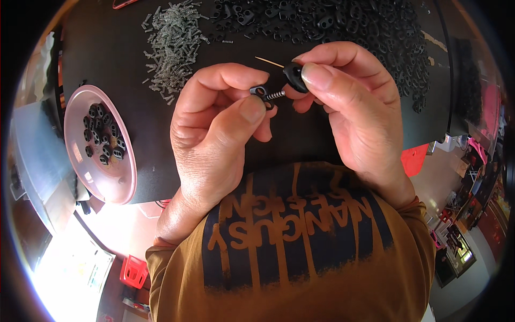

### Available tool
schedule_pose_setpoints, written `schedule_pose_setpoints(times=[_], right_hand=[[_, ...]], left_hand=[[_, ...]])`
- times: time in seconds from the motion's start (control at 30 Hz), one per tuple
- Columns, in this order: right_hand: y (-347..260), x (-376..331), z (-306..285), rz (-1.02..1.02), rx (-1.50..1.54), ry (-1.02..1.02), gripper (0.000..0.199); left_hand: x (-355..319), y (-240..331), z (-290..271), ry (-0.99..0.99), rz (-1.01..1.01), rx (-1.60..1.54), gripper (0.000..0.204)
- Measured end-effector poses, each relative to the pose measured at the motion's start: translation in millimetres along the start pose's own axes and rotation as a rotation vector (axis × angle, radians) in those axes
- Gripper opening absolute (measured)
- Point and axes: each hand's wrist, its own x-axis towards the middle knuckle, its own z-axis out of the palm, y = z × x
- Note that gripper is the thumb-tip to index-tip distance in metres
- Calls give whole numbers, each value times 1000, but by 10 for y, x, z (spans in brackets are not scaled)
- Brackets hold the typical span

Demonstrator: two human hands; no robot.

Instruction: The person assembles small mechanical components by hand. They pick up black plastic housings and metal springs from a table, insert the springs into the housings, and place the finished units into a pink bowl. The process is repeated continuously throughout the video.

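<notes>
Spring point(274, 95) bridges black pieces pinched by left hand point(214, 134) and right hand point(348, 107).

Black tabletop point(134, 48) fills the upper frame, its edges bowed by the lens. Upper centre-left: loose heap of small grey metal coil springs point(174, 40), a few strays scattered round its edge. Upper right, running down the right side: big pile of black plastic parts point(365, 27) with holes, all jumbled. Left of frame, at the table's near edge: round pale pink dish point(86, 166) with a cluster of black assembled pieces point(103, 138) in it. Top edge, left of the springs: a bit of a red tool point(124, 4), mostly cut off. Thin tan stick point(268, 61) lies mid-table.
</notes>
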Motion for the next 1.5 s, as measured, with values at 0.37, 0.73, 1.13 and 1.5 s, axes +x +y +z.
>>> schedule_pose_setpoints(times=[0.37, 0.73, 1.13, 1.5], right_hand=[[3, -34, 53, -245, -139, -83, 13], [41, -8, 9, -568, -506, -144, 19], [93, 18, -54, -634, -614, -212, 20], [85, 9, -87, -591, -590, -231, 22]], left_hand=[[-6, 23, 80, 60, -30, 132, 13], [-15, 31, 68, 64, -23, 135, 15], [-20, 36, 88, 25, -6, 121, 19], [-30, 37, 32, -115, 35, 181, 35]])
